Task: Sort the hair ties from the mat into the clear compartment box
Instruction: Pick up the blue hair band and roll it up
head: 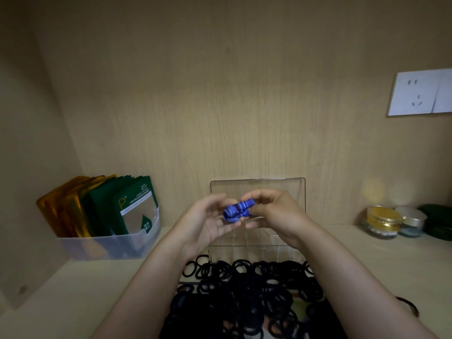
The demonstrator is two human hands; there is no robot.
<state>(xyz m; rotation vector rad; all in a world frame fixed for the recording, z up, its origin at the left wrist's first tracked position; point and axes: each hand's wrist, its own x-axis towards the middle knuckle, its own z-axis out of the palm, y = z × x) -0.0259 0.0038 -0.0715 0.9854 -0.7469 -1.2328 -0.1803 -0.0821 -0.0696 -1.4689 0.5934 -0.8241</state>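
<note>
Fingers [254,195] of left hand [208,223] and right hand [276,216] pinch a rolled blue hair tie [238,211] between them, held in the air above the clear box [247,243]. Nearest, a heap of black hair ties [244,289] lies on the bench [73,289]. Box sits just behind the heap, lid [281,192] upright against the wall. Bin of packets [110,245] left, jars [384,221] right, wall socket [415,94] far right.

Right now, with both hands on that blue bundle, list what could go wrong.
The blue bundle, held between left hand and right hand over the clear compartment box, could slip into any compartment. The black hair ties heaped against the box's front might get dragged by the forearms.
</note>
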